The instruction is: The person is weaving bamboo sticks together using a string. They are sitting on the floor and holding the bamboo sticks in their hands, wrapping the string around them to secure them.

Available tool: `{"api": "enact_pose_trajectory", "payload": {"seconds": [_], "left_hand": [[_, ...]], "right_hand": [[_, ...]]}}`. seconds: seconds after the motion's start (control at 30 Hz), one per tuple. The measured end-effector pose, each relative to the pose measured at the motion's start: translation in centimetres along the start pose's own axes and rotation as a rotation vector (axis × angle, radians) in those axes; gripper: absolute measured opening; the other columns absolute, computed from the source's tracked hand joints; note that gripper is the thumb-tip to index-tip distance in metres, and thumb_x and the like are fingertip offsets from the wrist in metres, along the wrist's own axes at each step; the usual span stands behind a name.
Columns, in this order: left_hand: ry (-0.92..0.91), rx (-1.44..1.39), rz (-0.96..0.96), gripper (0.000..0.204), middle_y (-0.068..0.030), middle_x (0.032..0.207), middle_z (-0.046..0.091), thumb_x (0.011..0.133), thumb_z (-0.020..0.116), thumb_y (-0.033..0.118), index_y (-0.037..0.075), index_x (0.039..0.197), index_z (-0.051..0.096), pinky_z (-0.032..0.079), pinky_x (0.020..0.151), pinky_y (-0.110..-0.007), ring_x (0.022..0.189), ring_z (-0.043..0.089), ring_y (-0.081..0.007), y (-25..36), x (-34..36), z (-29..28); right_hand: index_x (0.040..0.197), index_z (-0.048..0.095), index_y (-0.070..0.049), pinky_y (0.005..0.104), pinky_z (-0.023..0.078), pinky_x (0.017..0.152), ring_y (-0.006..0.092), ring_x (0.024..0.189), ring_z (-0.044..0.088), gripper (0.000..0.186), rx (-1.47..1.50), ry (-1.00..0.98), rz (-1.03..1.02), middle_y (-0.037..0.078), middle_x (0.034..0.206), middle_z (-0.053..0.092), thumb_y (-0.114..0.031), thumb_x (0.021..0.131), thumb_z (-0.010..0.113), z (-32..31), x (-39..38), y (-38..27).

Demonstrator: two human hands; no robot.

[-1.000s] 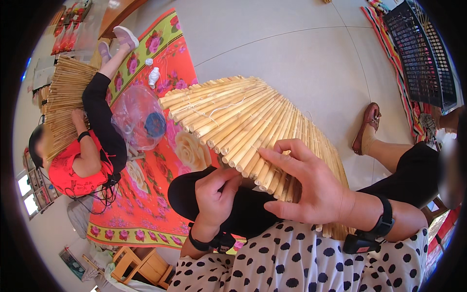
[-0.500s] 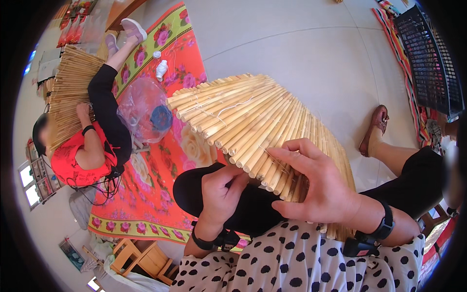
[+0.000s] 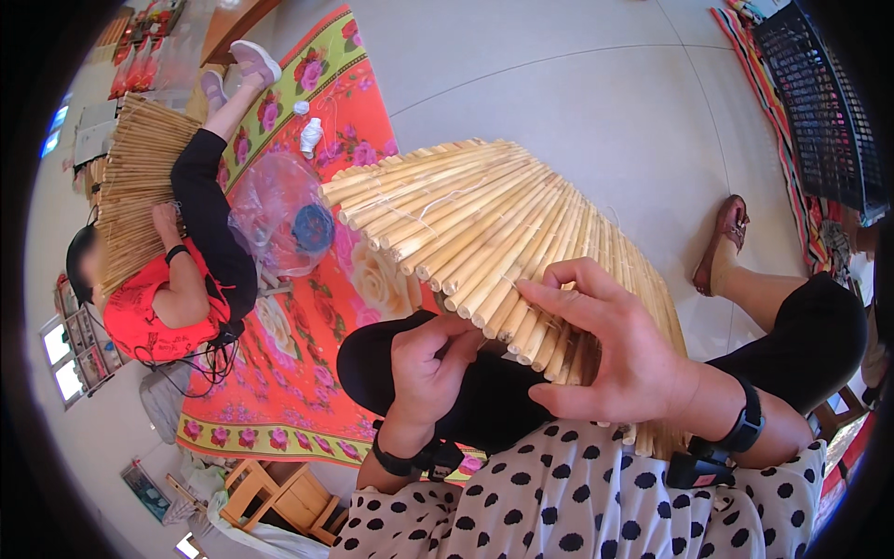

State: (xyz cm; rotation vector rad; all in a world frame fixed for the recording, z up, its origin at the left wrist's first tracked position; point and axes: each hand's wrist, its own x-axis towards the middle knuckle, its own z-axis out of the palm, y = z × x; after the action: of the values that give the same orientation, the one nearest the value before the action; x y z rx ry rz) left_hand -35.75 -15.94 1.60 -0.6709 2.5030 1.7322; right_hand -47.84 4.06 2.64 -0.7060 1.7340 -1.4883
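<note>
A fan-shaped mat of pale reed sticks (image 3: pixel 484 214), bound side by side with white thread, lies slanted across my lap. My left hand (image 3: pixel 430 368) is closed at the mat's near left edge, thumb and forefinger together; their tips are partly hidden by the stick ends. Over the near part of the mat is my right hand (image 3: pixel 633 349). Its forefinger touches the sticks beside a thread line, while the thumb stands apart below the stick ends. A loose white thread (image 3: pixel 456 196) curls over the mat's far left part.
On the left, another person (image 3: pixel 158 298) in red holds a similar reed mat (image 3: pixel 140 186). Between us a red floral cloth (image 3: pixel 307 373) carries a clear plastic bag (image 3: pixel 270 200) and a white thread spool (image 3: pixel 311 137). A dark plastic crate (image 3: pixel 819 102) stands far right; wooden stools (image 3: pixel 279 498) lie lower left.
The whole view has shifted slightly. My right forefinger has moved very little on the sticks, and my left hand keeps its place at the mat's edge.
</note>
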Motion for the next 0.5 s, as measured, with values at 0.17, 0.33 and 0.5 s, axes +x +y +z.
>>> {"api": "enact_pose_trajectory", "payload": {"seconds": [0.17, 0.33, 0.5], "left_hand": [[0.017, 0.036, 0.028, 0.003, -0.0055, 0.062, 0.06, 0.083, 0.065, -0.007, -0.003, 0.084, 0.065, 0.045, 0.052, -0.023, 0.055, 0.058, -0.0109, 0.26, 0.16, 0.14], [0.011, 0.03, 0.019, 0.004, -0.0059, 0.062, 0.06, 0.083, 0.064, -0.007, -0.003, 0.084, 0.064, 0.046, 0.052, -0.024, 0.054, 0.058, -0.0115, 0.29, 0.18, 0.36], [0.01, 0.049, 0.028, 0.008, -0.0077, 0.066, 0.063, 0.08, 0.063, -0.009, -0.003, 0.086, 0.066, 0.047, 0.054, -0.025, 0.056, 0.061, -0.0138, 0.36, 0.24, 0.38]], "right_hand": [[0.131, 0.054, 0.004, 0.0348, 0.045, 0.093, 0.0291, 0.108, 0.053, 0.077, 0.0, -0.01, 0.008, 0.019, 0.121, 0.048, -0.02, 0.063, 0.081, -0.01, 0.03, -0.18], [0.133, 0.052, 0.004, 0.0348, 0.043, 0.095, 0.029, 0.109, 0.053, 0.079, -0.001, -0.015, 0.016, 0.019, 0.122, 0.047, -0.021, 0.063, 0.081, -0.02, 0.01, -0.19], [0.133, 0.052, 0.004, 0.0347, 0.043, 0.096, 0.0287, 0.11, 0.052, 0.079, 0.01, -0.008, 0.0, 0.019, 0.123, 0.046, -0.021, 0.064, 0.081, -0.01, -0.1, -0.02]]}}
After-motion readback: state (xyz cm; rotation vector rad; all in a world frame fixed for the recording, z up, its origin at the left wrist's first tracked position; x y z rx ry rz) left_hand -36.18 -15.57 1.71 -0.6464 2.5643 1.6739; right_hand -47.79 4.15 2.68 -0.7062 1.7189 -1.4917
